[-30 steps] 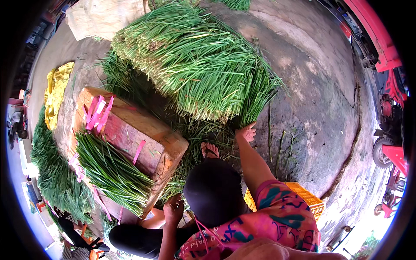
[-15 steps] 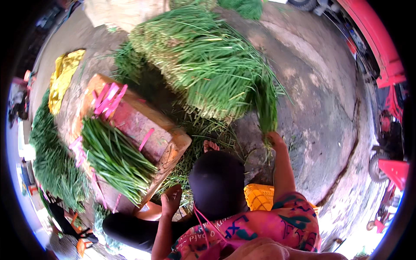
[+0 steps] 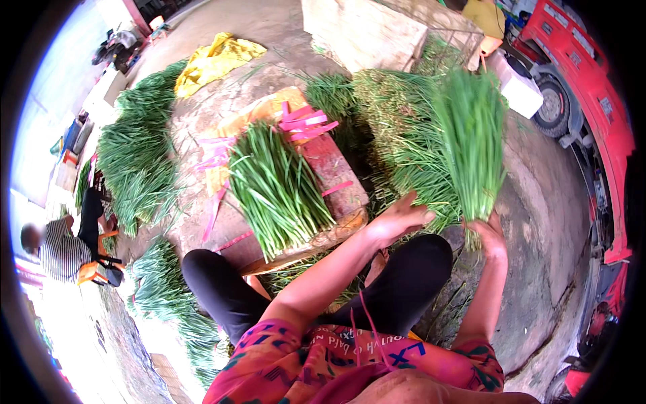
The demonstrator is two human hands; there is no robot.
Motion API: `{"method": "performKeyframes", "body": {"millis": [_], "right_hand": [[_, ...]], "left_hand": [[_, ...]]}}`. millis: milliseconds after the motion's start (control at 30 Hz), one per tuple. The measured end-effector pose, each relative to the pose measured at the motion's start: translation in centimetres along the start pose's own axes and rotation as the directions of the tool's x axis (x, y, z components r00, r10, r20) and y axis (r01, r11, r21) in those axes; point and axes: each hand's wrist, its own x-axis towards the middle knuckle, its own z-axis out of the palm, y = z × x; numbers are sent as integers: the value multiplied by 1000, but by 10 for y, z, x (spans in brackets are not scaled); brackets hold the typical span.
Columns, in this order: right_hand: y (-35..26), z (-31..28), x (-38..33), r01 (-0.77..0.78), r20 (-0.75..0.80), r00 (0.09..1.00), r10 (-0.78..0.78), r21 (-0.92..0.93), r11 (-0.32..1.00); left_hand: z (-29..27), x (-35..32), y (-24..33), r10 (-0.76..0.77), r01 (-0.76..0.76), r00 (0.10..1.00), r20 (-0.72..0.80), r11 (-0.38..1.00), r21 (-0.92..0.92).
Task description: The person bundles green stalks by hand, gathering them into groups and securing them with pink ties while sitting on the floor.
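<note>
Right hand is clamped round the cut ends of a bunch of chives, tips pointing up toward 12 o'clock, held clear of the big pile sitting at about 9 o'clock from it. Left hand is spread flat, fingers loose, resting on the lower edge of that pile, not pinching anything. Over at 9 o'clock from the left hand there's a wooden block table with another bunch laid across it and pink ties at its far end. If I were doing this I'd keep the grip low at the stems so nothing slides out, and use the free hand to comb off strays before laying it down
</note>
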Motion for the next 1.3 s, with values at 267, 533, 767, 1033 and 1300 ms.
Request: {"method": "performKeyframes", "body": {"millis": [267,533,767,1033,1300], "right_hand": [[-59,138,-5,425,454,887,-81,-737,526],[-57,182,6,586,722,678,-142,-414,697],[-80,217,70,353,640,696,-327,91,931],[-24,256,98,460,474,677,-563,325,827],[-25,258,108,328,496,728,-473,353,876]], "left_hand": [[-12,-19,49,250,-364,916,-315,848,-385],[-60,-53,90,319,-494,811,-490,822,-284],[-62,-44,136,717,-675,637,-283,696,246],[-128,-30,103,717,-576,696,53,512,637],[-115,-6,114,675,-448,735,66,410,794]]}}
